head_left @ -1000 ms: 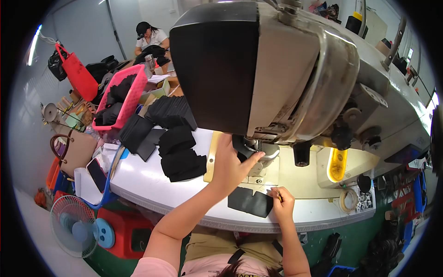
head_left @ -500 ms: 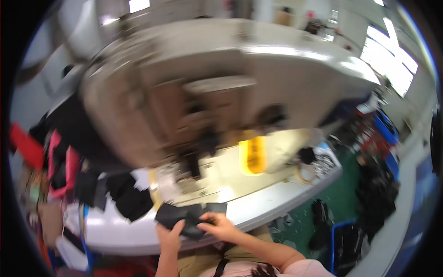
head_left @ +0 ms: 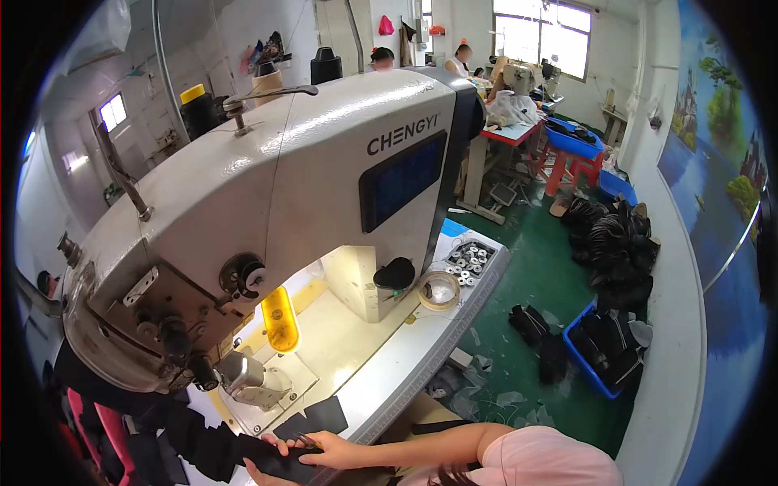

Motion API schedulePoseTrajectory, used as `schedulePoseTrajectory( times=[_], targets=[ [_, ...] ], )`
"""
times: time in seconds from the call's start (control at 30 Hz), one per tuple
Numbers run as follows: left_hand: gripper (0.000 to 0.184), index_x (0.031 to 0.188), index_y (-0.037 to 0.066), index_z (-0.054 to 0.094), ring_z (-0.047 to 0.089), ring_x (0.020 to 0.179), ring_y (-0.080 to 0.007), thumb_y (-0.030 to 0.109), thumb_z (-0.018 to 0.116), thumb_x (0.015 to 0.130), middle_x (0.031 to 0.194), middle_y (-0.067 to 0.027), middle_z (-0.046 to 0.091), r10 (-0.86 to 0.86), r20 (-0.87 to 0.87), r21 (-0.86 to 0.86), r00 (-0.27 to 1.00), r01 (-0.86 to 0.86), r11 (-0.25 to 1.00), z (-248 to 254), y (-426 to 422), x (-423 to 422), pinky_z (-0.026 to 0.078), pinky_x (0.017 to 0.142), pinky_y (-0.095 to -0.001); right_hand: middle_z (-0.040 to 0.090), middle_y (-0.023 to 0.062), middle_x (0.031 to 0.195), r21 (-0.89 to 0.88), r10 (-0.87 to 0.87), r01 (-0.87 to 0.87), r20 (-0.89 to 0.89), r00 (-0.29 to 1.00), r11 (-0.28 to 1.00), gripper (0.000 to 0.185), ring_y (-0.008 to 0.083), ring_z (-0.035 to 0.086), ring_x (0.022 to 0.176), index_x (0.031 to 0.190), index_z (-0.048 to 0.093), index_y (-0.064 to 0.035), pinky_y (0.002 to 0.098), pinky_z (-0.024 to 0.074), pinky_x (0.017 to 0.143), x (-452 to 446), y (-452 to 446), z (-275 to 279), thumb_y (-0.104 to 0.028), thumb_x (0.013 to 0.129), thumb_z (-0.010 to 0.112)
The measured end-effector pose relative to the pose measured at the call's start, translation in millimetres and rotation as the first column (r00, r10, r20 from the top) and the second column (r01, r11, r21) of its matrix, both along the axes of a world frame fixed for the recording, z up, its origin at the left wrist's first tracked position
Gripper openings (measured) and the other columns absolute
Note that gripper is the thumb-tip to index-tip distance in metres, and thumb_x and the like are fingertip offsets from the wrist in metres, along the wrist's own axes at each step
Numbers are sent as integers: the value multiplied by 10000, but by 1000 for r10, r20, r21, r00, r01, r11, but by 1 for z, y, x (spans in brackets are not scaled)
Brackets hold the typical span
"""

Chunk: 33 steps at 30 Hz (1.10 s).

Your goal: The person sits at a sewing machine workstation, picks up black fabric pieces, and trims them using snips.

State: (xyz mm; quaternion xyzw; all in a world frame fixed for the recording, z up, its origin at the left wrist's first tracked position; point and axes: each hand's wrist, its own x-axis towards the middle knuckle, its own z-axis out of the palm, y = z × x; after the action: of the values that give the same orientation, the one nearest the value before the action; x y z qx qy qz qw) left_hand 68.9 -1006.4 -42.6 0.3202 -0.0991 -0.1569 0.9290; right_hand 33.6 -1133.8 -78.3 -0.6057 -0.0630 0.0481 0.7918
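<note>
At the bottom, just in front of the sewing machine, both hands are on a black fabric piece. My left hand has its thumb and fingers closed on the piece's edge. My right hand pinches the same piece from the right, with a small dark tool against its fingers. Another flat black piece lies on the machine bed just beyond the hands. Black pieces are stacked to the left of my left hand.
Bobbins and a tape roll sit at the table's right end. On the green floor are a blue crate with black items and a black heap. Two people are in the background.
The view has swung right. My left hand has come down from the machine head to the black fabric, my right hand has joined it there, and one black piece is now held between both.
</note>
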Motion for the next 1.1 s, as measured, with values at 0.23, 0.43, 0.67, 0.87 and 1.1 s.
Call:
schedulePoseTrajectory(
  times=[0.23,0.43,0.67,0.87,1.1],
  targets=[
    [381,1082,-22,474,476,793,-183,319,447,915,819,-87,505,301,690,374,658,-681,630,17,75,52,373,800,-289,525,124,793,-549,-173,389,404,898,740,224,323,557,675,824,544,-31,379,456,613,6,-57,10,-227,786,644],
    [630,1151,29,494,426,1103,-361,110,747,580,1181,-163,464,-369,807,310,461,-863,-399,28,136,90,306,966,-424,482,114,886,-783,-175,382,340,924,492,258,325,571,742,865,508,-43,403,475,640,9,-83,8,-159,718,685],
    [658,1196,74,518,433,1127,-336,195,766,598,1210,-157,486,-280,848,358,451,-875,-327,28,135,96,314,961,-400,554,126,908,-759,-226,363,285,931,540,307,334,570,815,927,526,-61,404,467,702,19,-86,-11,-135,685,700],
    [630,1122,72,558,483,1036,-302,298,794,583,1115,-115,535,-277,890,224,363,-875,-428,55,139,94,348,909,-399,532,135,781,-731,-193,452,415,889,511,230,350,545,716,798,509,-39,405,442,600,20,-83,1,-15,652,685],
    [613,1098,69,555,478,1043,-292,311,789,586,1087,-106,527,-325,816,305,478,-833,-461,55,136,98,342,922,-391,542,122,741,-701,-232,495,442,867,513,142,317,554,643,787,540,-27,356,440,567,17,-79,-2,-2,697,647]
  ],
)
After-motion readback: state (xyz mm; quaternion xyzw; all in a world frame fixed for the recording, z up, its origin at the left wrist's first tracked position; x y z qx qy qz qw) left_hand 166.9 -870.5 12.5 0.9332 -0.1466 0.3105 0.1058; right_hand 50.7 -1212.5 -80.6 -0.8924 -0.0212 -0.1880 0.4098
